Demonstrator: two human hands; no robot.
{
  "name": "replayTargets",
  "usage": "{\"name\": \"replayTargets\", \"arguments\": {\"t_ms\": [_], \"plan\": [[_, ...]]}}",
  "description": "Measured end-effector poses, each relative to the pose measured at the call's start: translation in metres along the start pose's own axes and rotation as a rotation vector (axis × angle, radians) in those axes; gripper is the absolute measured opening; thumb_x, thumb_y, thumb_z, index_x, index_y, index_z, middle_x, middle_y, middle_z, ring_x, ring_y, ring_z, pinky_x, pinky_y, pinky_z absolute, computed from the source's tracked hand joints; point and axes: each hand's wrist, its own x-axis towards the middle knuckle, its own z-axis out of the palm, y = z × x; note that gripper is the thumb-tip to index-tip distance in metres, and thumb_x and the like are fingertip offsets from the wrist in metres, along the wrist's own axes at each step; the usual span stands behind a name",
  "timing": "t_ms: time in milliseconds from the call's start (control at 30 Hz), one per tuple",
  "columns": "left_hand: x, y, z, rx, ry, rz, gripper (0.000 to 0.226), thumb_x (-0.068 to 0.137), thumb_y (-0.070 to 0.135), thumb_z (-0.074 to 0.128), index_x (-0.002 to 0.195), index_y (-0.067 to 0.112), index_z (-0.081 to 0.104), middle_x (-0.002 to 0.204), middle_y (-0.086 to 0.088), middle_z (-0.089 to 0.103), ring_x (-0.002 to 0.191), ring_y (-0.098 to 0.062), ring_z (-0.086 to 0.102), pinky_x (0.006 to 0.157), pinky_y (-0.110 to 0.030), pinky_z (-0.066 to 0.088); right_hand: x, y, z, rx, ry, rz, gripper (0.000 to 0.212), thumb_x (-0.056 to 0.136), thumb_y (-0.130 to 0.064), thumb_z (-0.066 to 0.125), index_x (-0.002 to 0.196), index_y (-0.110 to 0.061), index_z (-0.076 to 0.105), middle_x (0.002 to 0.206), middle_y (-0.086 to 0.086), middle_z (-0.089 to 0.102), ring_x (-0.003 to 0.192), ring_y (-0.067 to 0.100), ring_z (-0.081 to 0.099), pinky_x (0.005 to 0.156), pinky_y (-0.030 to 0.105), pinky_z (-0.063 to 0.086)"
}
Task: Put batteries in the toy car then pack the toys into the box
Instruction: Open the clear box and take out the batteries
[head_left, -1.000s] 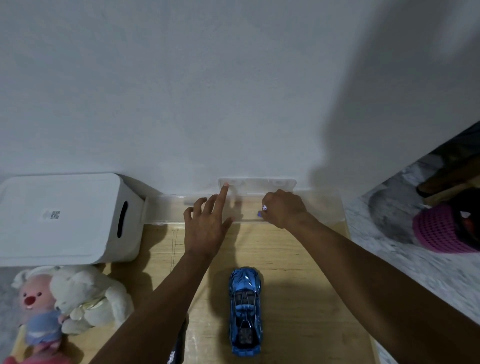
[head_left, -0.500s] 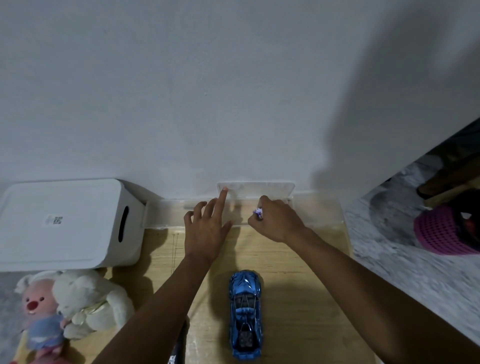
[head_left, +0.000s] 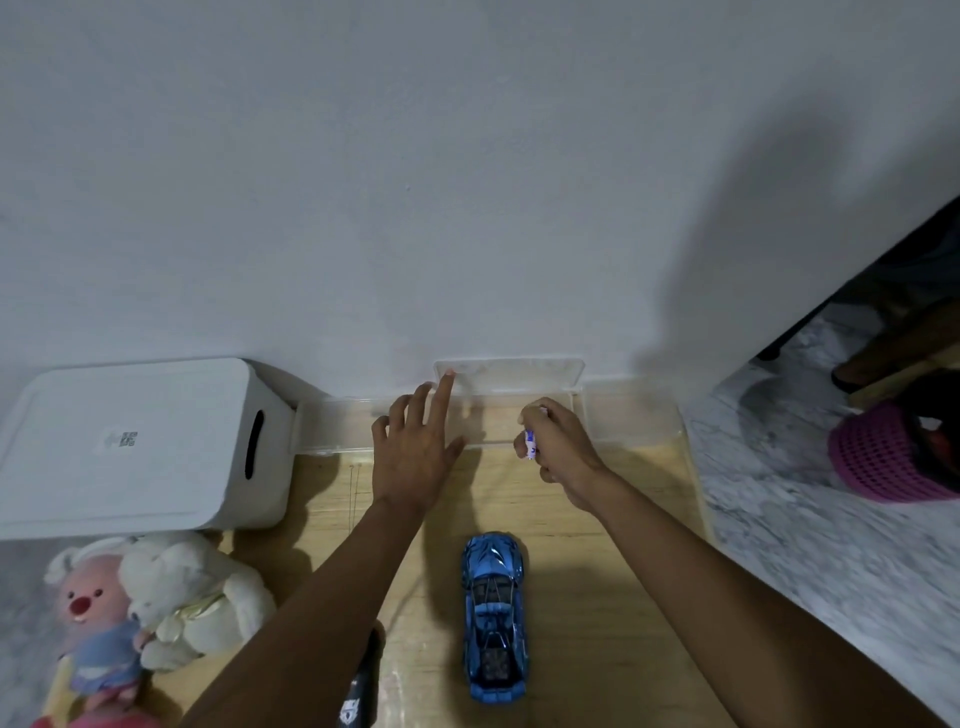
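A blue toy car (head_left: 494, 618) stands on the wooden floor between my forearms, nose pointing away from me. My right hand (head_left: 558, 452) pinches a small white and purple battery (head_left: 530, 443) just in front of a clear plastic case (head_left: 628, 421) that lies against the wall, its lid (head_left: 511, 373) raised. My left hand (head_left: 418, 449) rests open on the case's front edge, index finger touching the lid. A white box (head_left: 130, 441) with its lid on sits at the left. Two plush toys, a pink one (head_left: 91, 629) and a cream one (head_left: 187, 597), lie below it.
A dark object (head_left: 361, 686) pokes out under my left forearm. The white wall runs close behind the case. Grey marble floor lies at the right, with a pink knitted item (head_left: 883, 457) and dark furniture beyond.
My right hand has drawn back out of the clear case toward me, with the battery now showing between its fingers. My left hand stays on the case.
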Motion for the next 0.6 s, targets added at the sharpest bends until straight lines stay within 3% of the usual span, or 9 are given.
{"name": "replayTargets", "arguments": {"t_ms": [67, 133, 233, 433, 600], "plan": [[0.0, 0.0, 0.0, 0.004, 0.004, 0.0, 0.09, 0.096, 0.056, 0.059, 0.162, 0.029, 0.004, 0.155, -0.007, 0.045, 0.139, -0.032, 0.045, 0.103, -0.051, 0.046, 0.003, 0.001, 0.0, -0.272, 0.043, -0.103, 0.025, 0.093, -0.03, 0.048, 0.085, -0.008, 0.059, 0.061, 0.002, 0.059, 0.058, 0.019, 0.052, 0.057, 0.031, 0.038], [0.0, 0.001, 0.001, 0.001, 0.009, -0.002, 0.09, 0.096, 0.056, 0.06, 0.163, 0.028, 0.006, 0.154, -0.007, 0.047, 0.138, -0.031, 0.046, 0.102, -0.05, 0.047, 0.006, 0.002, -0.001, -0.523, 0.099, -0.202, 0.04, 0.096, -0.039, 0.047, 0.074, -0.007, 0.056, 0.063, 0.007, 0.059, 0.064, 0.027, 0.059, 0.062, 0.036, 0.045], [-0.001, 0.0, 0.002, 0.001, 0.016, -0.001, 0.09, 0.096, 0.055, 0.06, 0.163, 0.028, 0.006, 0.151, -0.007, 0.05, 0.136, -0.031, 0.049, 0.1, -0.05, 0.048, 0.008, 0.006, -0.008, -0.793, 0.088, -0.304, 0.055, 0.101, -0.056, 0.042, 0.062, -0.017, 0.043, 0.06, -0.001, 0.051, 0.061, 0.022, 0.055, 0.059, 0.034, 0.041], [0.0, 0.0, 0.001, 0.006, 0.016, 0.009, 0.09, 0.096, 0.055, 0.06, 0.162, 0.028, 0.006, 0.151, -0.007, 0.049, 0.136, -0.031, 0.048, 0.1, -0.049, 0.047, 0.009, 0.008, -0.018, -0.885, -0.028, -0.345, 0.044, 0.098, -0.056, 0.051, 0.08, -0.017, 0.062, 0.079, 0.001, 0.065, 0.075, 0.02, 0.06, 0.07, 0.037, 0.051], [-0.001, -0.001, 0.002, 0.0, 0.038, 0.014, 0.091, 0.095, 0.056, 0.062, 0.16, 0.028, 0.006, 0.148, -0.009, 0.053, 0.133, -0.033, 0.051, 0.098, -0.052, 0.049, 0.003, 0.024, -0.022, -1.101, -0.203, -0.362, 0.028, 0.098, -0.052, 0.053, 0.099, -0.025, 0.06, 0.102, 0.001, 0.063, 0.091, 0.023, 0.059, 0.077, 0.038, 0.052]]}}
